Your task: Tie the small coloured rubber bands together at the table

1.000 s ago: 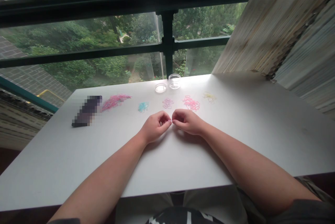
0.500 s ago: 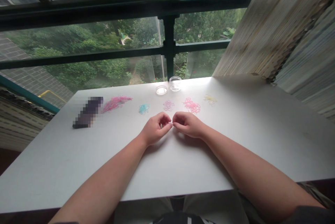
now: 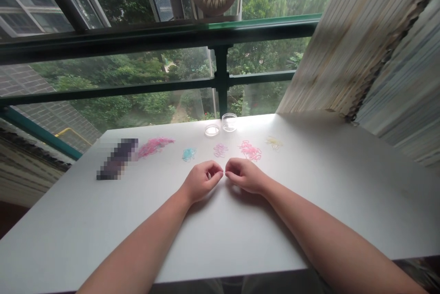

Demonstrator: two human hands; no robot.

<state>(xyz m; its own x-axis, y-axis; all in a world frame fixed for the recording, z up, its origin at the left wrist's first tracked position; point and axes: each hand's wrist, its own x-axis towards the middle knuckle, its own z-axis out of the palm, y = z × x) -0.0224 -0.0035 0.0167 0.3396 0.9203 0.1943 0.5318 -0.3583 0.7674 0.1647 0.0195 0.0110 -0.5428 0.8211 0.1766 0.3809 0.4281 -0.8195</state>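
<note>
My left hand (image 3: 202, 181) and my right hand (image 3: 246, 175) meet over the middle of the white table (image 3: 206, 248), thumbs and forefingers pinched and the tips almost touching. Whatever is between them is too small to make out. Just beyond the fingers lie loose piles of small, thin bands that look like rubber bands: a lilac pile (image 3: 220, 150), a coral-pink pile (image 3: 250, 151) nearest my right hand, and a turquoise pile (image 3: 189, 154) beyond my left. Farther right is a pale yellow pile (image 3: 274, 142). A larger, mixed pink pile (image 3: 155, 146) spreads at the left.
By the window edge stand a clear round container (image 3: 229, 123) and, beside it, its flat clear lid (image 3: 212, 130). A dark, pixelated oblong object (image 3: 118, 158) lies at the left. Green railings (image 3: 222, 87) run behind the table, and a striped curtain (image 3: 319, 51) hangs at the right.
The camera has tipped upward, so the table and hands appear lower and more of the round object beyond the railing shows. Both hands keep their pinch, nearly unmoved above the table.
</note>
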